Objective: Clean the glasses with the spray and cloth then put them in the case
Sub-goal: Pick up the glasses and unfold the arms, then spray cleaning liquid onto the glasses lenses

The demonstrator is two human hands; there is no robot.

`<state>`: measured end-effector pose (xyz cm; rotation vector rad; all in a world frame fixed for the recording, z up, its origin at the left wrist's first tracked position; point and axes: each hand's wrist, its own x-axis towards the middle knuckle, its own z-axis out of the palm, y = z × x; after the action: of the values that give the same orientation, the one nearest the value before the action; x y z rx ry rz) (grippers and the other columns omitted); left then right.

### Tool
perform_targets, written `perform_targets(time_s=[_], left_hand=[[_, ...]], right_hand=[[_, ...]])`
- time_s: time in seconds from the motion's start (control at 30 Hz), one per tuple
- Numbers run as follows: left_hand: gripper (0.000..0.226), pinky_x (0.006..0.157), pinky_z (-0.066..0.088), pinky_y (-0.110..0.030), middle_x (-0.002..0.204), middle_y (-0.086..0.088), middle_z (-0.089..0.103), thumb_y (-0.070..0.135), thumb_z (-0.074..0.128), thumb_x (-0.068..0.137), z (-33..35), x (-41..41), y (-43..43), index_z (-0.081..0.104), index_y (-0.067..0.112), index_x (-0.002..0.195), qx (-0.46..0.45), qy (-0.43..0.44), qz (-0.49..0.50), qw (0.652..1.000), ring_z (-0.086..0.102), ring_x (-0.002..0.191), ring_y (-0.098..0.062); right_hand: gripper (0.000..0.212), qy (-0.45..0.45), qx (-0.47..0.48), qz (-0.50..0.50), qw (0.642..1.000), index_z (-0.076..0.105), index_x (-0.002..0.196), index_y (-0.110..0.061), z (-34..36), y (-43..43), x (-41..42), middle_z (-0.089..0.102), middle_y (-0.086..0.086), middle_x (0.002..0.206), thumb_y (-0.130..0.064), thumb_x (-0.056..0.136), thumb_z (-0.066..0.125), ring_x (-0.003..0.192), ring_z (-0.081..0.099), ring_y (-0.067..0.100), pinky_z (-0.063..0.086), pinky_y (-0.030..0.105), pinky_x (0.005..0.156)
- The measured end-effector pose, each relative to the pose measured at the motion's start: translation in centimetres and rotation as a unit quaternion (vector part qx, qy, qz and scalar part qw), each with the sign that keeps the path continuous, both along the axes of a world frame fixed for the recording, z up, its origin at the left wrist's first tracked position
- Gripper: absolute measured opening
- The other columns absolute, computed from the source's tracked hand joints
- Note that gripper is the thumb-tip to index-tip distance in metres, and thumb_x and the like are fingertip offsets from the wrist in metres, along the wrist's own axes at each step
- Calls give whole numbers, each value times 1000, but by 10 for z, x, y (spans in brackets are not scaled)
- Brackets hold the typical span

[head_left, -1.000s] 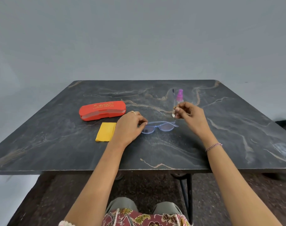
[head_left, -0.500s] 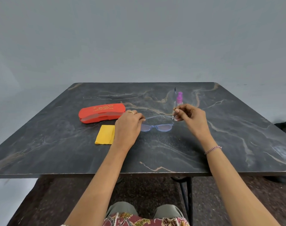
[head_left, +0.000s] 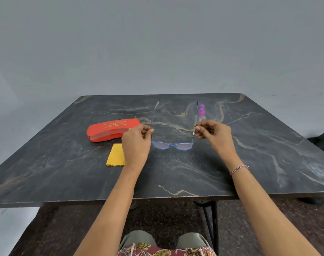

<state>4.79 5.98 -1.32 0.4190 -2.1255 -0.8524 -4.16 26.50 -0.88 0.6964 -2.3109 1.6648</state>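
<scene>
Head view: glasses [head_left: 172,145] at frame centre, lens front lying left-right, temples unfolded and pointing to upper frame. Left hand [head_left: 137,143] and right hand [head_left: 213,134] each pinching one temple. Spray bottle [head_left: 201,112] just beyond right hand; cloth [head_left: 116,155] nearer left.

Both forearms reach forward side by side, well apart. The left hand [head_left: 136,143] is curled, thumb and fingertips pinched together at its right edge. The right hand [head_left: 214,134] mirrors it, knuckles up, fingers pinched at its left edge.
</scene>
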Motion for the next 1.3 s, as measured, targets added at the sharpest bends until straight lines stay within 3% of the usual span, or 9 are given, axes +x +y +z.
perform_targets(time_s=[0.13, 0.27, 0.4, 0.53, 0.7, 0.87, 0.97, 1.17, 1.3], left_hand=[[9, 73, 53, -28, 76, -2, 72, 19, 68, 84, -1, 0, -1, 73, 12, 87, 12, -11, -3, 1000, 65, 70, -13], [13, 74, 52, -23, 78, 1, 70, 18, 69, 83, -2, -1, -4, 73, 9, 91, 58, -51, -30, 997, 65, 71, -10], [15, 83, 56, -36, 86, -5, 73, 12, 70, 81, -6, -4, -9, 73, 8, 95, 103, -83, -53, 990, 68, 75, -16], [14, 84, 55, -37, 87, -4, 74, 15, 71, 81, -9, -4, -12, 75, 12, 93, 103, -106, -59, 987, 69, 78, -16], [13, 72, 56, -20, 82, -4, 71, 10, 69, 82, -4, -2, -12, 73, 7, 94, 135, -75, -85, 984, 66, 68, -6], [13, 71, 56, -19, 80, -1, 70, 10, 70, 81, 3, -1, -17, 73, 9, 94, 169, -13, -99, 980, 67, 70, -6], [10, 63, 52, -10, 77, 4, 69, 11, 70, 81, 14, -5, -18, 72, 12, 91, 192, 32, -113, 974, 66, 63, 0], [9, 67, 56, -17, 74, 2, 69, 8, 70, 81, 33, -31, -15, 70, 14, 87, 252, 93, -148, 952, 68, 65, -3], [10, 64, 56, -17, 75, -2, 68, 5, 69, 81, 33, -45, -15, 69, 11, 89, 287, 109, -169, 936, 68, 65, -5]], right_hand=[[10, 1, 7, -9, 1000, 69, 93, -8, 0, -1, 0, 68, 1, 72, -4, 87, 62, 62, 65, 3, 54, 15, 68], [11, 0, 16, -13, 1000, 69, 93, -9, 0, -1, 0, 69, 3, 74, -5, 86, 63, 64, 65, 4, 54, 13, 67], [11, -5, 10, -17, 1000, 69, 94, -9, -1, -1, 0, 69, 2, 74, -5, 87, 62, 63, 64, 3, 53, 13, 67], [11, -6, 14, -17, 1000, 69, 95, -8, -1, -1, -1, 69, 3, 74, -5, 87, 62, 63, 64, 3, 54, 14, 68], [13, -9, -9, -20, 1000, 69, 98, -4, -1, -2, -1, 68, 1, 73, -5, 87, 62, 62, 65, 4, 55, 16, 69], [14, -1, -59, -15, 998, 70, 98, -6, 7, -5, 2, 70, 3, 76, -7, 86, 64, 67, 68, 10, 55, 17, 72], [13, 20, -81, -4, 997, 70, 97, -9, 21, -8, -1, 70, 3, 78, -6, 85, 65, 68, 68, 11, 55, 18, 73], [21, 90, -116, -29, 989, 68, 104, -14, 42, -10, -21, 70, 0, 82, -9, 83, 68, 72, 67, 4, 50, 11, 71], [21, 70, -201, -46, 976, 66, 104, -15, 33, -3, -35, 68, -1, 84, -12, 84, 68, 75, 64, 11, 53, 23, 76]])
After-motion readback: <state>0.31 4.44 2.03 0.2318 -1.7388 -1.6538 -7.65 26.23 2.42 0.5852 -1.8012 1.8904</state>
